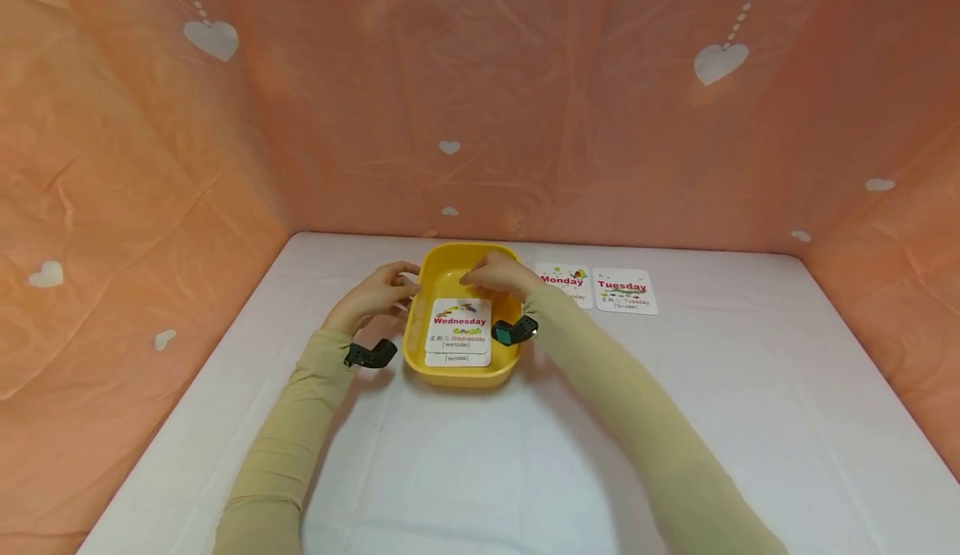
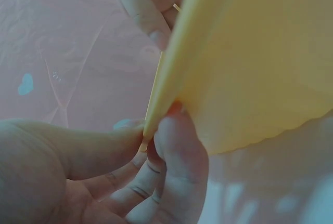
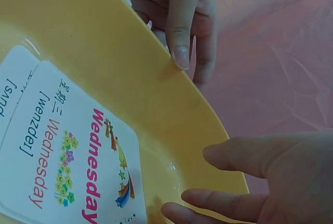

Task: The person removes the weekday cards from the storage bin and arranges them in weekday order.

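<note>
A yellow plastic tray [image 1: 450,377] stands on the table with a Wednesday card [image 1: 459,326] lying in it, face up. Under that card another white card [image 1: 457,360] shows only its lower strip. At the tray's left side my left hand [image 1: 377,295] pinches the rim between thumb and finger, as the left wrist view shows. My right hand [image 1: 501,275] reaches over the far right part of the tray. Seen from the right wrist, its fingers [image 3: 223,203] are spread and hold nothing, with the thumb close to the rim.
To the right of the tray, a Monday card [image 1: 561,280], partly hidden by my right sleeve, and a Tuesday card [image 1: 625,291] lie side by side on the white tablecloth [image 1: 480,472]. A pink-orange curtain [image 1: 525,105] with white hearts surrounds the table's back and sides.
</note>
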A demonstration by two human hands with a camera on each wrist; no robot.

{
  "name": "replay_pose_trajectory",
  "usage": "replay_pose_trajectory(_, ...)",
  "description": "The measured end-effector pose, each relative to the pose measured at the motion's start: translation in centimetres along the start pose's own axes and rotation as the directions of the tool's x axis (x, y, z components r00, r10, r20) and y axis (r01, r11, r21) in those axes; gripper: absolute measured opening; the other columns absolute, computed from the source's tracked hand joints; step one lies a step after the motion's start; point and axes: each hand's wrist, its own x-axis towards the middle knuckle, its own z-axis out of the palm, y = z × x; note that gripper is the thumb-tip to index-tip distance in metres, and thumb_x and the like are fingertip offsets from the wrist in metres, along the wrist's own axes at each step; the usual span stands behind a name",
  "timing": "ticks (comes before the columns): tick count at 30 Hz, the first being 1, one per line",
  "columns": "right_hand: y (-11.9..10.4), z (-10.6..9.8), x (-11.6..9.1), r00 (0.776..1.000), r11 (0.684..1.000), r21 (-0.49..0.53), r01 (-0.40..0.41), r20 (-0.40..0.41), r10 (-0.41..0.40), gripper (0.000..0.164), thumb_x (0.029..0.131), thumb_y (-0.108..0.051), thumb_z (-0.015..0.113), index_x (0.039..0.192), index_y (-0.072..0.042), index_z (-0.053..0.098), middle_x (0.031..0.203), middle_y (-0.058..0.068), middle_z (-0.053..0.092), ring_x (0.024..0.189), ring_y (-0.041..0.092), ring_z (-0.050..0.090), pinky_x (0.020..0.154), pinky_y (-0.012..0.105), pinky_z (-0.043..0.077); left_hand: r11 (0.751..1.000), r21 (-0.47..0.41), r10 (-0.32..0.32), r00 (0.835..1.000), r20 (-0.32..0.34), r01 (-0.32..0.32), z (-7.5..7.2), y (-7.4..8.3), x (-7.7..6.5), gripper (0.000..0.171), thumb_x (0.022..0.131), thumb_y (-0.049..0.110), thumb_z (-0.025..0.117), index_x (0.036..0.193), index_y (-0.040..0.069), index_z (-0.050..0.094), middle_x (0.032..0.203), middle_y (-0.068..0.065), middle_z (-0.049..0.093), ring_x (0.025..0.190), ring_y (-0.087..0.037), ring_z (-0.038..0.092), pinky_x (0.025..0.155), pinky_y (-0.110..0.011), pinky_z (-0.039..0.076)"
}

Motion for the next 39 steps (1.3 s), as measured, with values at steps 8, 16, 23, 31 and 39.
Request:
replay_pose_trajectory(8,0.02,0.48,0.49,1.0,0.999,-0.043,-0.009,0.004,0.009,0.027,0.091,-0.025,0.065,0.08,-0.002,0.056,0.071,0.008,0.046,0.064,0.023,0.041,0.064,0.034,0.034,1.0,0.004,-0.003,1.0,0.003,0.003,-0.11,-0.05,-0.07,0.042,0.1,0.013,0.051,0.139,0.002,0.038,0.104,-0.019,0.059,0.08,-0.023,0.062,0.066,-0.031,0.053)
replay_pose_trajectory(16,-0.09,0.78,0.55,0.999,0.993,-0.111,-0.035,0.029,0.038,0.032,0.092,-0.028,0.063,0.076,-0.003,0.05,0.069,0.005,0.043,0.062,0.022,0.039,0.061,0.032,0.033,1.0,0.011,-0.003,1.0,-0.002,0.003,-0.06,-0.16,-0.04,0.042,0.1,0.014,0.051,0.138,0.003,0.039,0.103,-0.018,0.06,0.08,-0.022,0.062,0.064,-0.031,0.052)
replay_pose_trajectory(23,-0.12,0.86,0.43,0.995,0.991,-0.132,-0.025,0.09,0.037,0.032,0.093,-0.025,0.061,0.075,-0.001,0.05,0.072,0.008,0.046,0.064,0.022,0.042,0.062,0.032,0.034,1.0,0.009,0.011,1.0,0.002,-0.011,-0.05,-0.27,-0.01,0.042,0.1,0.013,0.051,0.138,0.001,0.039,0.101,-0.017,0.06,0.079,-0.022,0.062,0.064,-0.032,0.052)
replay_pose_trajectory(31,-0.02,0.93,0.41,0.99,0.989,-0.144,-0.031,0.128,0.049,0.03,0.092,-0.024,0.06,0.075,-0.001,0.05,0.068,0.006,0.042,0.063,0.02,0.04,0.063,0.03,0.032,1.0,0.003,0.007,1.0,0.001,-0.007,-0.1,-0.24,-0.02,0.042,0.1,0.012,0.051,0.138,0.002,0.039,0.104,-0.022,0.059,0.08,-0.023,0.062,0.066,-0.032,0.053)
replay_pose_trajectory(39,-0.18,0.82,0.47,0.979,0.987,-0.161,0.004,0.201,0.029,0.027,0.09,-0.015,0.059,0.07,0.0,0.049,0.064,0.006,0.038,0.059,0.02,0.037,0.06,0.03,0.03,1.0,0.018,0.006,1.0,-0.003,-0.006,-0.17,-0.26,-0.12,0.042,0.1,0.014,0.051,0.139,0.001,0.039,0.101,-0.019,0.06,0.079,-0.022,0.062,0.064,-0.031,0.052)
